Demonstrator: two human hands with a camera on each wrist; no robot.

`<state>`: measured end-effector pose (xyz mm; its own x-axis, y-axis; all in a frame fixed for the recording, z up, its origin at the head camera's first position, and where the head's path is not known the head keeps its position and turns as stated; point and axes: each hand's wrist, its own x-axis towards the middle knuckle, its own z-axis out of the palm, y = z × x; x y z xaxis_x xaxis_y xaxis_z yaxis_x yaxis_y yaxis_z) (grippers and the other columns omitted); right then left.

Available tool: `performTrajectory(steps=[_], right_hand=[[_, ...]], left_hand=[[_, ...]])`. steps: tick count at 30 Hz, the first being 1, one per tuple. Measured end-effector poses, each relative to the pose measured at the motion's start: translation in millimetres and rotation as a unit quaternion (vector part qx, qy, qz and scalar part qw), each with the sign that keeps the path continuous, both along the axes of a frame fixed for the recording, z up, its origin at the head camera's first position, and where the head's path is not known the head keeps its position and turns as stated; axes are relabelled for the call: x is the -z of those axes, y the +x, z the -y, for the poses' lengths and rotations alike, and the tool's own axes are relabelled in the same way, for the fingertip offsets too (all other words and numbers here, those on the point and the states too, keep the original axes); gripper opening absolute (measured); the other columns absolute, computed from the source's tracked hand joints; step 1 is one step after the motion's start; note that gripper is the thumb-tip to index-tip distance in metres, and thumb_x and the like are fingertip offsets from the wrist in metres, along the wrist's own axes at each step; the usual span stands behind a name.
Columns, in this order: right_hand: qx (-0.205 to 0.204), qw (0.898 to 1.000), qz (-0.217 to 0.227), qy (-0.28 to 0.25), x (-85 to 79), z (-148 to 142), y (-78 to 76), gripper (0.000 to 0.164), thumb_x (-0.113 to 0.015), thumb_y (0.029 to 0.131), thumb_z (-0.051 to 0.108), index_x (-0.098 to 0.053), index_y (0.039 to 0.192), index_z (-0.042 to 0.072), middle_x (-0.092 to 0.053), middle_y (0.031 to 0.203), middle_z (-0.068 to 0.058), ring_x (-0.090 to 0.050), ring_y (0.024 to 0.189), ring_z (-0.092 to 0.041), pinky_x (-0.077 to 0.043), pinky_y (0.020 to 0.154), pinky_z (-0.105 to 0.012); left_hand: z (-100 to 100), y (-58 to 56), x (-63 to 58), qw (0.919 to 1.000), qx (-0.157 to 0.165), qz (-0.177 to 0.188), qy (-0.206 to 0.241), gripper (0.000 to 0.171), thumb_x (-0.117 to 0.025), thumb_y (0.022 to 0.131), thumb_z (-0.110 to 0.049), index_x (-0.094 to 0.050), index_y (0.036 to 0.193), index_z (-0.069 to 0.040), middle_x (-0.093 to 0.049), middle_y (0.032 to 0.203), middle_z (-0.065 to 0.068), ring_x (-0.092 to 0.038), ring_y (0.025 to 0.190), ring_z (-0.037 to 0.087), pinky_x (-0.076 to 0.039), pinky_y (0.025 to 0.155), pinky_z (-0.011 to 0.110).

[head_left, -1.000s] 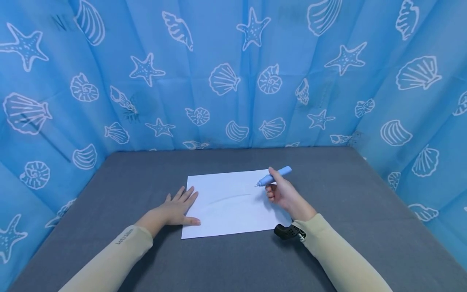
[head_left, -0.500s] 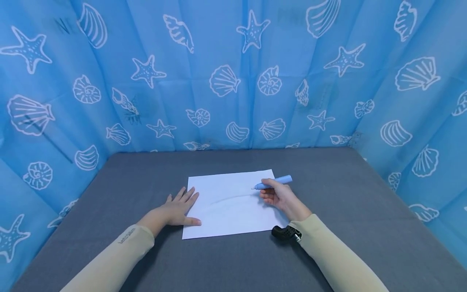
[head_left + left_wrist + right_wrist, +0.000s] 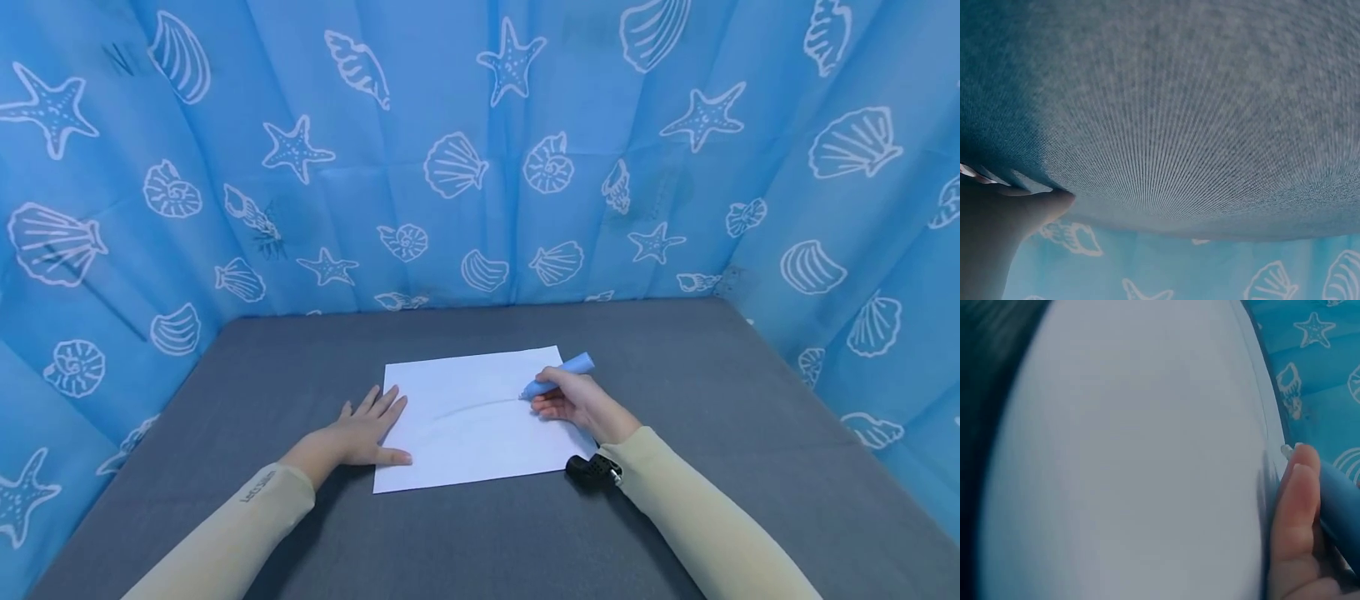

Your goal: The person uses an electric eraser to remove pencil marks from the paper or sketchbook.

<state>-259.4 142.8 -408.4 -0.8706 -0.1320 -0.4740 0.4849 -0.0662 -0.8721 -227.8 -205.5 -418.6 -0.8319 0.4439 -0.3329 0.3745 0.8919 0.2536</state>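
A white sheet of paper (image 3: 465,450) lies on the table with a faint grey curved line (image 3: 476,407) across its middle. My left hand (image 3: 363,433) rests flat on the paper's left edge, fingers spread. In my right hand (image 3: 581,402), thumb and fingers pinch a thick light-blue pen-shaped tool (image 3: 576,364) with a narrow pale tip. Its tip sits at the right end of the grey line, the barrel leaning up and right. The right wrist view shows the tool's blue barrel (image 3: 1341,503) partly hidden behind the fingers, with a thin line running along the paper (image 3: 1129,456).
A grey cloth covers the table (image 3: 450,542). Behind and at the sides hangs a blue curtain (image 3: 405,192) with white shells and starfish. A black wrist device (image 3: 588,471) hangs under the right sleeve, close over the paper's lower right corner.
My right hand has moved slightly left and down, bringing the tool's tip to the end of the line. The barrel dipped flatter, then tilted up again. My left hand stays put.
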Motion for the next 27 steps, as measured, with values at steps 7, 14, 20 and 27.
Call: performTrajectory(steps=[7,14,20,27], right_hand=[[0.023,0.999,-0.011,0.039,-1.8,5.1,-2.0,0.017,-0.057,0.088,0.011,-0.061,0.088,-0.005,-0.062,0.064,-0.009,-0.059,0.052,-0.011,-0.052,0.053,-0.023],[0.033,0.997,-0.014,0.074,-1.9,11.3,-1.9,0.017,-0.058,0.088,0.012,-0.063,0.087,-0.005,-0.061,0.061,-0.007,-0.057,0.049,-0.01,-0.051,0.051,-0.022],[0.044,0.996,-0.018,0.072,0.1,11.8,-1.5,0.017,-0.058,0.087,0.011,-0.064,0.087,-0.006,-0.06,0.06,-0.007,-0.057,0.049,-0.01,-0.05,0.051,-0.022],[0.048,0.996,-0.021,0.073,1.6,12.8,-2.2,0.016,-0.058,0.087,0.01,-0.064,0.087,-0.005,-0.06,0.06,-0.007,-0.056,0.049,-0.01,-0.05,0.05,-0.022]], left_hand=[[0.7,-2.0,1.5,1.0,0.004,0.0,0.002,0.109,-0.054,0.081,-0.075,-0.014,0.156,-0.006,-0.002,0.162,0.016,0.005,0.145,0.044,-0.003,0.106,0.072],[1.3,-1.4,1.7,1.0,0.003,0.0,-0.001,0.109,-0.054,0.081,-0.076,-0.014,0.156,-0.007,-0.001,0.162,0.015,0.005,0.145,0.043,-0.002,0.106,0.071],[-0.8,2.1,0.0,1.0,-0.004,-0.005,0.003,0.106,-0.056,0.082,-0.072,-0.016,0.156,-0.008,-0.004,0.162,0.015,0.003,0.145,0.044,-0.004,0.106,0.072],[-1.8,2.6,-2.8,1.0,-0.003,-0.002,0.003,0.107,-0.056,0.082,-0.073,-0.016,0.156,-0.007,-0.004,0.162,0.016,0.003,0.145,0.044,-0.004,0.105,0.072]])
